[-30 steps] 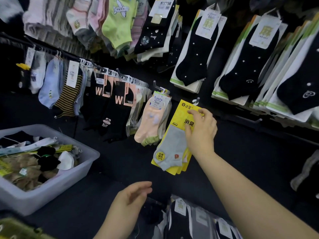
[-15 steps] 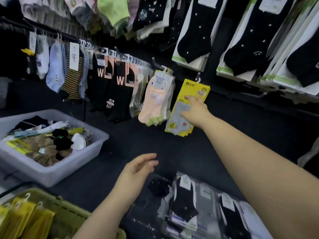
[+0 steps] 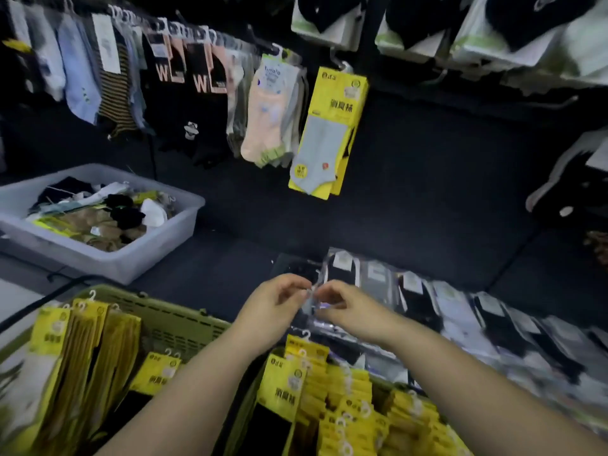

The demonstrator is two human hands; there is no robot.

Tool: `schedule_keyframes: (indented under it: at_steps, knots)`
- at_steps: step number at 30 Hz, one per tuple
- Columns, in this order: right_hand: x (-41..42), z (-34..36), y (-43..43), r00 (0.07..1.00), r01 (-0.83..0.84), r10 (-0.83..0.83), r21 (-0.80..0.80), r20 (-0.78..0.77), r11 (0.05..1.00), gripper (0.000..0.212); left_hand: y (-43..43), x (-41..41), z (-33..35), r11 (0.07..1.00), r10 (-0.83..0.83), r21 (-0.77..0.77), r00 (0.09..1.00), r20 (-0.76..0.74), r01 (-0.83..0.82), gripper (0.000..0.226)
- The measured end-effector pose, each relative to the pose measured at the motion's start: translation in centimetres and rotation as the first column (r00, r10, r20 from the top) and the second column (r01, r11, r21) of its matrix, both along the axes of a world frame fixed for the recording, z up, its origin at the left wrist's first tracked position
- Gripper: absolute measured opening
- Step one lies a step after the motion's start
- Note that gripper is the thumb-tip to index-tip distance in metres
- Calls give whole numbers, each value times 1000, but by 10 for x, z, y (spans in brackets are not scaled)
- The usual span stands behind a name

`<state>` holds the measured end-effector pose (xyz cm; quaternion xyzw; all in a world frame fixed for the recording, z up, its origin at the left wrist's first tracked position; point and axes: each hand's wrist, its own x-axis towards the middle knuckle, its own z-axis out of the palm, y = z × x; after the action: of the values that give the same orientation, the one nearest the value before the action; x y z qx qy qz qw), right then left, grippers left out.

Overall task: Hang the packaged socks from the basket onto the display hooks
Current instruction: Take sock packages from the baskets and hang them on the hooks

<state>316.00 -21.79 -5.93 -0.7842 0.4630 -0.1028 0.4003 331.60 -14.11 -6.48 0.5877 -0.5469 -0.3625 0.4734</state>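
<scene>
Looking down on a dark sock display. Along the top left, a row of hung socks – pale blue, striped, black with a "W" – runs to the right. Below it a white bin sits on the dark desk, filled with loose socks in black, white and tan.

At lower left a green basket holds yellow sock packs standing on edge, white hooks up. More of these packs fill the bottom centre.

The left hand reaches forward above the basket, fingers curled. Its grip is closed: fingertips pinch a small pale thing, too blurred to name.

Above, peach socks end the hung row. Just beside them one yellow pack with a grey sock hangs from a display hook, apart from both hands.

The right hand meets the left, fingertips nearly touching – its grip is also closed on the same pale thing.

To the right, clear-wrapped socks lie overlapping in a row across the desk. At upper right, black socks on cards hang in thick bundles
</scene>
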Motion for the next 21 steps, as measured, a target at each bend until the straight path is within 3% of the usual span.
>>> schedule_keyframes:
  at_steps: [4,7,11,13,17,21]
  knots:
    - [-52,-70,36,985,-43,59,106,-160,993,29,19,-26,-36,980,-167,141,966,199,140,10]
    - [-91,-117,55,975,28,12,177,-222,984,33,18,-41,-57,951,-280,216,909,308,219,12]
    - [-111,-148,63,889,-57,133,182,-438,982,75,18,-40,-80,877,-449,393,760,470,275,18]
    - [-109,-152,64,870,-100,170,173,-463,980,88,18,-33,-85,840,-515,468,681,522,276,21]
    - [-102,-160,76,769,-262,214,9,-603,965,99,14,-24,-82,824,-538,504,636,553,259,25]
    - [-66,-168,87,854,-166,22,-233,-520,958,92,12,-16,-79,823,-533,531,597,599,201,28]
